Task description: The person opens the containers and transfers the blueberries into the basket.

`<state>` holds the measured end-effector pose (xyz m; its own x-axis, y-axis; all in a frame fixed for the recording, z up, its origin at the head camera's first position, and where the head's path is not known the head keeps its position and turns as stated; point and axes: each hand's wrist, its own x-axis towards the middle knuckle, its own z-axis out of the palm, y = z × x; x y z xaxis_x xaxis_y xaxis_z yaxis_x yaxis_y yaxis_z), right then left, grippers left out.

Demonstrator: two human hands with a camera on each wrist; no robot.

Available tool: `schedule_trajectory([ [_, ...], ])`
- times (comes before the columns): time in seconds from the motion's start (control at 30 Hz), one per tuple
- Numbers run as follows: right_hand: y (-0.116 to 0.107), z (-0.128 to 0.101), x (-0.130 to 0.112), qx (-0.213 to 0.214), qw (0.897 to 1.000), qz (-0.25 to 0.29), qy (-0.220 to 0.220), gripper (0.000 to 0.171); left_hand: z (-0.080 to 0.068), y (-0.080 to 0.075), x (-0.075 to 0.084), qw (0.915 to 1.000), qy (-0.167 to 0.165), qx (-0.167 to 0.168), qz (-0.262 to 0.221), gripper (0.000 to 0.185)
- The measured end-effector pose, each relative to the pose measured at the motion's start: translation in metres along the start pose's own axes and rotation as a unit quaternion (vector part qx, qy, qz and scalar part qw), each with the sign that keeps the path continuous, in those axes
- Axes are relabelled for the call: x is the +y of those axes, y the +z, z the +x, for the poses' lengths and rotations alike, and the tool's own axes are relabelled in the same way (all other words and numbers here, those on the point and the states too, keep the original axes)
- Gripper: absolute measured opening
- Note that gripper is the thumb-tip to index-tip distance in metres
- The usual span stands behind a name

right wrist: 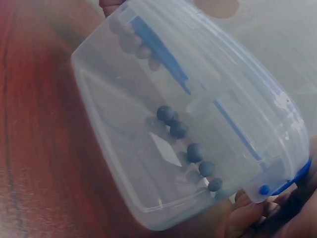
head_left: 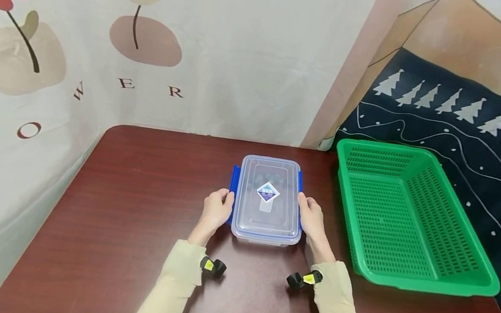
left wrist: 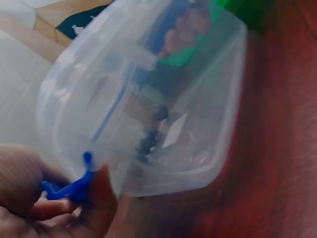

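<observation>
You had the clear rectangular plastic container (head_left: 270,200) with its blue-trimmed lid sitting on the dark reddish-brown wooden bench (head_left: 128,224), just left of the green perforated plastic basket (head_left: 413,219). Your left hand (head_left: 217,210) pinched the blue clip (left wrist: 69,186) on the container's left side, fingers curled round it, while your right hand (head_left: 311,219) curled its fingers at the blue clip (right wrist: 292,177) on the right side. Inside, a row of small dark blue balls (right wrist: 190,148) lay along the container's floor.
</observation>
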<state>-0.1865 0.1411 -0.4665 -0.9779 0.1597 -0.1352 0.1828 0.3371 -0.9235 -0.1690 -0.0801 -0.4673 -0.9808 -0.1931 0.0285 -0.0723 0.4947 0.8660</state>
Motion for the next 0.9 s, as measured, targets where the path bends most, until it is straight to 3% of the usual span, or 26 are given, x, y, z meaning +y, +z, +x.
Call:
schedule_trajectory([
  [0.13, -0.003, 0.001, -0.003, 0.006, 0.998, -0.051, -0.023, 0.035, 0.005, 0.001, -0.001, 0.9988, -0.031, -0.026, -0.029, 0.014],
  [0.27, -0.006, 0.001, -0.006, 0.007, 0.995, -0.090, -0.042, 0.033, 0.007, 0.002, -0.002, 0.9978, -0.052, -0.023, -0.035, 0.012],
  [0.47, -0.008, 0.002, -0.012, 0.005, 0.992, -0.121, -0.046, 0.032, 0.007, 0.003, 0.002, 0.9982, -0.045, -0.005, -0.038, 0.011],
  [0.63, -0.007, 0.004, -0.015, 0.002, 0.993, -0.112, -0.045, 0.034, 0.009, 0.003, 0.004, 0.9985, -0.040, 0.006, -0.037, 0.012],
  [0.83, -0.005, 0.003, -0.010, 0.015, 0.989, -0.131, -0.070, 0.037, 0.007, 0.004, 0.000, 0.9984, -0.045, 0.008, -0.032, 0.010],
  [0.87, -0.003, 0.009, 0.002, 0.025, 0.987, -0.135, -0.082, 0.041, 0.006, 0.005, -0.001, 0.9984, -0.046, 0.009, -0.031, 0.010],
  [0.9, -0.004, 0.008, 0.001, 0.019, 0.988, -0.136, -0.063, 0.040, 0.006, 0.005, -0.002, 0.9984, -0.047, 0.009, -0.029, 0.010],
])
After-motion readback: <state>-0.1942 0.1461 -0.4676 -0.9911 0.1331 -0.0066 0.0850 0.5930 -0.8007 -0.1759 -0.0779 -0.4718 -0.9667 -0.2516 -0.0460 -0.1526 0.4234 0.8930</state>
